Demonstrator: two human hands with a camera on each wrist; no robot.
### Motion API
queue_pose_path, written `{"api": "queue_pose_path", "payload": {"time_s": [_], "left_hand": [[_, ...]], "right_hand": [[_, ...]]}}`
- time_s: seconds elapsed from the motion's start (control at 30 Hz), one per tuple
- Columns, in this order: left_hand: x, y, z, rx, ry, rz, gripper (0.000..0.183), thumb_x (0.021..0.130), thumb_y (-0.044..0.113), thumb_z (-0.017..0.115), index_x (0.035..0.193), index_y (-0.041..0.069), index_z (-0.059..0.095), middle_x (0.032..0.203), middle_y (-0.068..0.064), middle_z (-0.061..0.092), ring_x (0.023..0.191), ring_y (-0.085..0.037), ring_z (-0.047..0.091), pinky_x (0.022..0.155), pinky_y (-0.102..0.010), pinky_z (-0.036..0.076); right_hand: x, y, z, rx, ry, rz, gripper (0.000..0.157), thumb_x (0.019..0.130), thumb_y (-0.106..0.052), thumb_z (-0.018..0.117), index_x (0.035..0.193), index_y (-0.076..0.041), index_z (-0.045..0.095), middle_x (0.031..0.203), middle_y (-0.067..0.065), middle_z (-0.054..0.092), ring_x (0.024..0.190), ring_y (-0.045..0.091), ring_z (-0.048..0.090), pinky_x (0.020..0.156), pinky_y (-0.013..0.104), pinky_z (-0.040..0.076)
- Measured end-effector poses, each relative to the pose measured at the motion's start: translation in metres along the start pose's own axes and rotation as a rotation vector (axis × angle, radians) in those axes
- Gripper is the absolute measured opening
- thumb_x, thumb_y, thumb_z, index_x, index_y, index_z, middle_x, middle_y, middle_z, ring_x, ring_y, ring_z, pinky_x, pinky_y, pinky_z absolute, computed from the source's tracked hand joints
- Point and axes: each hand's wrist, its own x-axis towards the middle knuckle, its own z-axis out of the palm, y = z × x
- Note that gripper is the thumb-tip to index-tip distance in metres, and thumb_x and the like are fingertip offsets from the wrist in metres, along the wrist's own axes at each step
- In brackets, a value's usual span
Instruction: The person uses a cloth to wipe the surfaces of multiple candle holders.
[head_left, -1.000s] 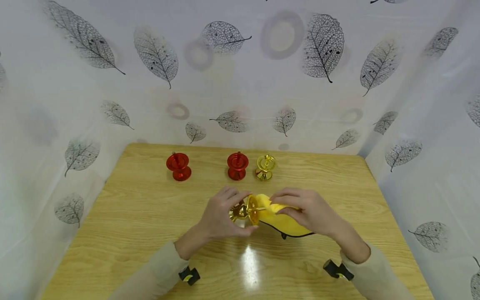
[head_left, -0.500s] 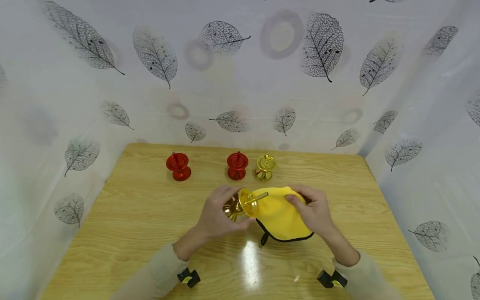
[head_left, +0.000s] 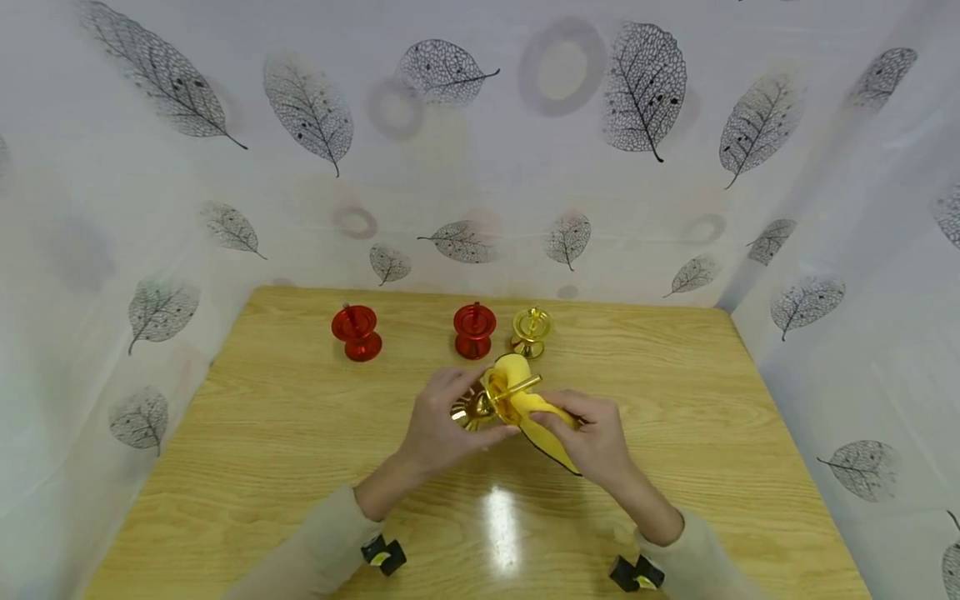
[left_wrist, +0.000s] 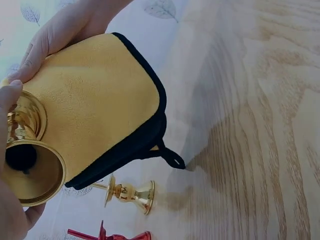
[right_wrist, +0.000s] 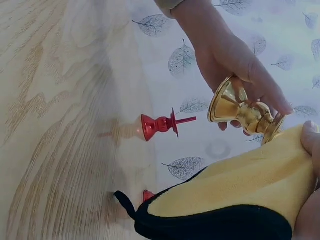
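Observation:
In the head view my left hand [head_left: 438,425] grips a shiny gold candle holder [head_left: 470,408], tilted so its dish and spike point right. Its hollow base shows in the left wrist view. My right hand [head_left: 592,433] pinches a folded yellow cloth [head_left: 551,437] with a black border and a small hanging loop [left_wrist: 172,158]. The cloth lies against the dish side of the candle holder, and part of it stands up behind the spike. Both things are held above the table. Some of my right fingers are hidden by the cloth.
Behind my hands stand two red candle holders, one at the left [head_left: 357,333] and one near the middle [head_left: 474,331], and a second gold candle holder [head_left: 531,332]. All rest upright on the wooden table [head_left: 300,475]. A leaf-patterned sheet [head_left: 480,167] encloses its back and sides.
My right hand has moved left with the cloth, which first spread out broadly and is now bunched close to the dish. The held candle holder has tilted slightly, its spike pointing up and right.

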Motion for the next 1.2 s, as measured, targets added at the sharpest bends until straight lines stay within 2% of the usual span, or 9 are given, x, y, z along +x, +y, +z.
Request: {"api": "queue_pose_path", "payload": {"time_s": [0.07, 0.17, 0.3, 0.5, 0.63, 0.97, 1.07, 1.2], "left_hand": [[0.0, -0.001, 0.0, 0.012, -0.01, -0.017, 0.08, 0.065, 0.033, 0.102, 0.132, 0.004, 0.071, 0.107, -0.007, 0.07, 0.089, -0.015, 0.058, 0.07, -0.022, 0.054], [-0.001, -0.001, 0.0, 0.041, -0.014, -0.029, 0.082, 0.063, 0.033, 0.103, 0.133, 0.004, 0.071, 0.104, -0.006, 0.068, 0.086, -0.013, 0.055, 0.069, -0.021, 0.052], [0.0, -0.002, 0.0, 0.123, -0.005, 0.015, 0.086, 0.059, 0.036, 0.104, 0.133, 0.004, 0.072, 0.098, -0.006, 0.066, 0.083, -0.012, 0.052, 0.066, -0.02, 0.048], [0.0, -0.006, 0.0, 0.242, -0.024, 0.121, 0.083, 0.061, 0.041, 0.103, 0.13, 0.004, 0.074, 0.093, -0.005, 0.067, 0.083, -0.014, 0.052, 0.065, -0.02, 0.047], [0.0, -0.006, -0.002, 0.241, -0.043, 0.122, 0.085, 0.062, 0.043, 0.102, 0.132, 0.005, 0.073, 0.092, -0.004, 0.067, 0.083, -0.013, 0.053, 0.065, -0.021, 0.048], [0.001, -0.011, -0.009, 0.102, -0.009, 0.087, 0.081, 0.061, 0.032, 0.103, 0.13, 0.001, 0.073, 0.095, -0.008, 0.068, 0.081, -0.013, 0.056, 0.067, -0.021, 0.051], [0.002, -0.01, -0.011, 0.044, -0.033, 0.068, 0.081, 0.06, 0.03, 0.103, 0.13, 0.001, 0.073, 0.095, -0.007, 0.068, 0.081, -0.011, 0.056, 0.067, -0.02, 0.052], [0.003, -0.008, -0.014, -0.082, -0.071, 0.002, 0.079, 0.061, 0.022, 0.103, 0.131, 0.001, 0.072, 0.095, -0.007, 0.068, 0.079, -0.009, 0.057, 0.065, -0.023, 0.055]], "right_hand": [[0.001, -0.001, 0.002, -0.027, 0.0, -0.015, 0.021, 0.082, 0.014, 0.079, 0.102, 0.006, 0.08, 0.092, 0.023, 0.08, 0.072, -0.002, 0.062, 0.056, 0.017, 0.052], [0.003, -0.004, 0.005, -0.073, 0.0, -0.037, 0.023, 0.08, 0.013, 0.08, 0.102, 0.006, 0.08, 0.093, 0.022, 0.081, 0.068, -0.001, 0.059, 0.056, 0.015, 0.05], [0.006, -0.011, 0.008, -0.138, -0.027, -0.027, 0.022, 0.081, 0.008, 0.083, 0.101, 0.002, 0.082, 0.095, 0.018, 0.082, 0.077, -0.001, 0.069, 0.064, 0.012, 0.055], [0.011, -0.022, 0.01, -0.164, -0.082, 0.126, 0.018, 0.088, -0.003, 0.082, 0.105, -0.002, 0.083, 0.102, 0.014, 0.083, 0.085, 0.002, 0.074, 0.069, 0.013, 0.058], [0.015, -0.032, 0.01, -0.145, -0.101, 0.179, 0.019, 0.09, -0.005, 0.081, 0.108, -0.001, 0.082, 0.105, 0.014, 0.082, 0.096, 0.014, 0.079, 0.074, 0.02, 0.063], [0.013, -0.034, -0.001, -0.125, -0.267, 0.059, 0.026, 0.09, -0.004, 0.081, 0.117, -0.005, 0.077, 0.107, 0.011, 0.082, 0.084, 0.004, 0.073, 0.068, 0.021, 0.062], [0.011, -0.028, -0.004, -0.166, -0.267, -0.059, 0.029, 0.085, 0.003, 0.082, 0.113, -0.004, 0.078, 0.103, 0.012, 0.082, 0.083, 0.01, 0.077, 0.071, 0.017, 0.061], [0.01, -0.02, -0.005, -0.234, -0.25, -0.237, 0.041, 0.076, 0.011, 0.085, 0.114, -0.002, 0.078, 0.106, 0.015, 0.082, 0.091, 0.026, 0.081, 0.082, 0.018, 0.062]]}}
